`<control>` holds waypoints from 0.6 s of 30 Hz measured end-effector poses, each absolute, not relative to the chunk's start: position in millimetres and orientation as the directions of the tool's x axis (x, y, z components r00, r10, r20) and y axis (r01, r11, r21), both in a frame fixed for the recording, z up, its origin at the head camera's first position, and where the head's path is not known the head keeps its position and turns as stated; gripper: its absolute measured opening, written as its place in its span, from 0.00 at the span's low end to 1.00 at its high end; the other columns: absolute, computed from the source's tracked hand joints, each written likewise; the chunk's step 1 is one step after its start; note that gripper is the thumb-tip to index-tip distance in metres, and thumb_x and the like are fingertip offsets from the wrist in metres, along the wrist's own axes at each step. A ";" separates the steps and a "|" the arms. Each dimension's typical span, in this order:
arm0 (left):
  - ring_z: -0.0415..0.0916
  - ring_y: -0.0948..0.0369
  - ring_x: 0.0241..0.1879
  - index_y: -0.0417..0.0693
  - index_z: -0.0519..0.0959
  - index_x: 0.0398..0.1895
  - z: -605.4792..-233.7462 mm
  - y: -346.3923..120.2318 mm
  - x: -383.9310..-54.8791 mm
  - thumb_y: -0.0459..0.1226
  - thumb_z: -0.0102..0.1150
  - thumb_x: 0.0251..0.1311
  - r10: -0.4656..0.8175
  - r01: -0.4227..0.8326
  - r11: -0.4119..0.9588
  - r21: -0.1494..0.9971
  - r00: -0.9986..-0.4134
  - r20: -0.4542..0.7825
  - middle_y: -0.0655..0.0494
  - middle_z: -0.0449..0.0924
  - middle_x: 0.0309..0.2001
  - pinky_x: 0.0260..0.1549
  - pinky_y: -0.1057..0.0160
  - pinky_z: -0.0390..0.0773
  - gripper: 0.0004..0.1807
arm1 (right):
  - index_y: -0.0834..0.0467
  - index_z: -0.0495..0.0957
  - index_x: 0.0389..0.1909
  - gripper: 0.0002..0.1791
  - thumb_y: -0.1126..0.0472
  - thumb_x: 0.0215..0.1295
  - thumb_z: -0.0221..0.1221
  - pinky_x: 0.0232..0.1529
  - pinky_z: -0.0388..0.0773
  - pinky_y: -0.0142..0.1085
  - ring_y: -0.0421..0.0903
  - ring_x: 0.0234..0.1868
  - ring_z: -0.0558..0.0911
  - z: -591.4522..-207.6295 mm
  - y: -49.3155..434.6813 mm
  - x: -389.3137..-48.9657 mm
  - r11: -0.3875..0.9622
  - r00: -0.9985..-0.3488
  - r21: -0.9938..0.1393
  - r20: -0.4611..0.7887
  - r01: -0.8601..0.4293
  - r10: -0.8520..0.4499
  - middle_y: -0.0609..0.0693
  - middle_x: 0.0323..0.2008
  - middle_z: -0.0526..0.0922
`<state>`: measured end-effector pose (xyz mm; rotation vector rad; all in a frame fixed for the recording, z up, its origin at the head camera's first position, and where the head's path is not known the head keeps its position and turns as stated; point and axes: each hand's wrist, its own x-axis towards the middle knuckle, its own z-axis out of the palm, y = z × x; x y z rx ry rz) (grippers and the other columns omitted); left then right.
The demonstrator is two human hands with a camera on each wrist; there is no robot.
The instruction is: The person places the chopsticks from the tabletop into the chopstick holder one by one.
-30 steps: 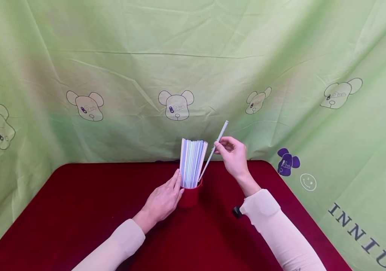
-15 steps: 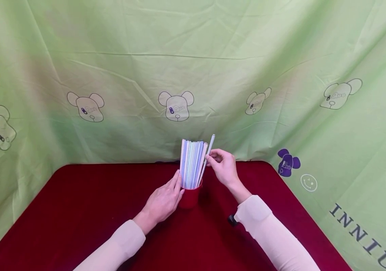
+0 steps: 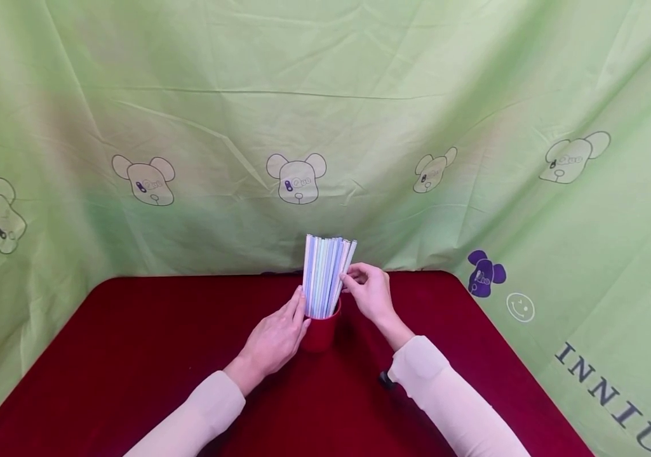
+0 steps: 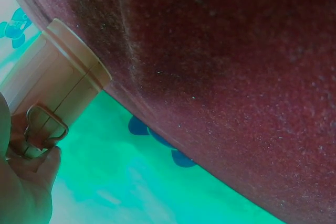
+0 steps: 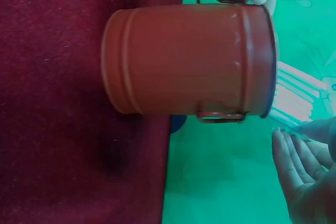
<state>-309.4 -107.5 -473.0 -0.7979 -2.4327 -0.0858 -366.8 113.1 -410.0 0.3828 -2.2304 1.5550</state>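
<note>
A small red bucket (image 3: pixel 319 335) with side handles stands upright on the table, packed with pastel paper straws (image 3: pixel 321 276) that rise above its rim. My left hand (image 3: pixel 275 338) rests along its left side, fingers straight at the rim, the thumb close to a wire handle (image 4: pixel 47 121) in the left wrist view. On the other side, my right hand (image 3: pixel 372 293) pinches a pale straw (image 3: pixel 352 249) between thumb and fingers. That straw leans slightly right against the bunch, its top about level with the others. The bucket's rim hides the straws' lower ends.
A dark red cloth covers the table (image 3: pixel 131 355). Green curtain fabric (image 3: pixel 216 127) printed with bear heads hangs behind the table and along both sides. A dark device (image 3: pixel 385 380) shows beneath the right cuff.
My right hand has moved down and left, lowering the pale straw into the bucket until it lies beside the bunch. The left hand and the bucket have stayed in place.
</note>
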 end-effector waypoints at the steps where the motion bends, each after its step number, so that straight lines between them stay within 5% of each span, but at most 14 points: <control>1: 0.72 0.51 0.68 0.29 0.65 0.73 -473.0 -107.3 -309.2 0.44 0.50 0.77 0.525 0.564 0.819 -0.110 -0.656 0.542 0.36 0.66 0.73 0.54 0.58 0.83 0.31 | 0.75 0.83 0.38 0.06 0.75 0.62 0.66 0.34 0.88 0.50 0.70 0.34 0.86 -411.4 113.2 -366.9 0.340 -0.890 -0.837 0.456 -0.428 0.001 0.69 0.32 0.86; 9: 0.72 0.51 0.68 0.29 0.65 0.73 -471.9 -107.7 -310.0 0.44 0.50 0.77 0.525 0.557 0.821 -0.125 -0.651 0.547 0.36 0.66 0.73 0.54 0.58 0.83 0.31 | 0.78 0.82 0.42 0.09 0.75 0.63 0.65 0.31 0.87 0.34 0.70 0.35 0.87 -414.9 115.1 -367.1 0.312 -0.905 -0.859 0.425 -0.406 -0.009 0.73 0.35 0.85; 18: 0.72 0.51 0.69 0.29 0.65 0.73 -473.8 -109.2 -308.5 0.44 0.50 0.78 0.515 0.566 0.820 -0.081 -0.671 0.533 0.36 0.64 0.74 0.55 0.57 0.82 0.31 | 0.70 0.84 0.43 0.10 0.68 0.65 0.68 0.32 0.88 0.37 0.60 0.32 0.89 -415.7 118.3 -363.0 0.313 -0.922 -0.874 0.387 -0.371 -0.012 0.66 0.34 0.87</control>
